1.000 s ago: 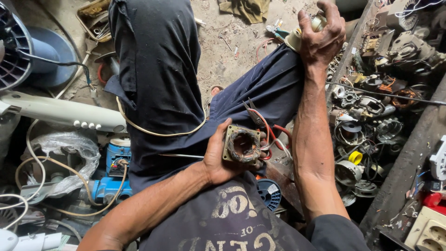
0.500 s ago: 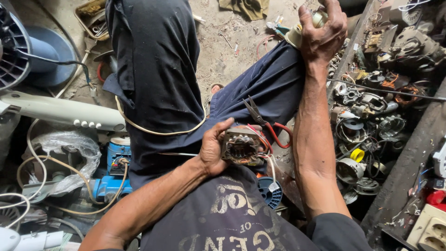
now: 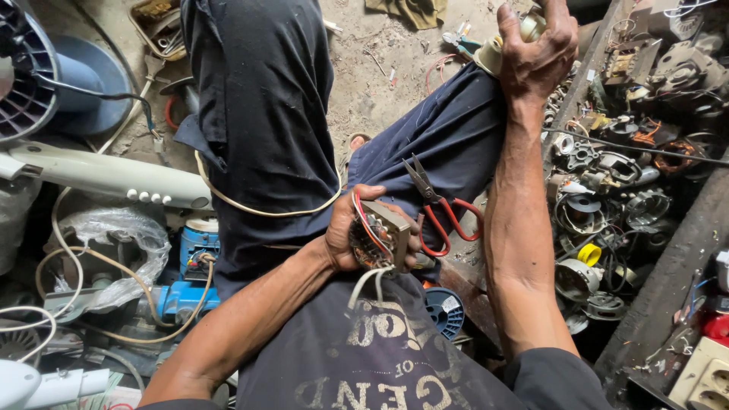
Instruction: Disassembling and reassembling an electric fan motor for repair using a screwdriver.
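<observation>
Left hand (image 3: pixel 351 231) gripping small motor stator (image 3: pixel 377 235) over lap, red-handled pliers (image 3: pixel 440 209) just beside. Right hand (image 3: pixel 538 49) clutching cream object (image 3: pixel 510 39), mostly hidden. Motor scrap pile (image 3: pixel 615 182) crowding right edge.

The right hand (image 3: pixel 538 47) covers most of a pale roll (image 3: pixel 507 44) — its kind cannot be told; the top edge crops both. The left hand (image 3: pixel 351 228) hides the motor stator's (image 3: pixel 377 234) near side; the red-handled pliers' (image 3: pixel 438 212) lower handles disappear behind the forearm.
</observation>
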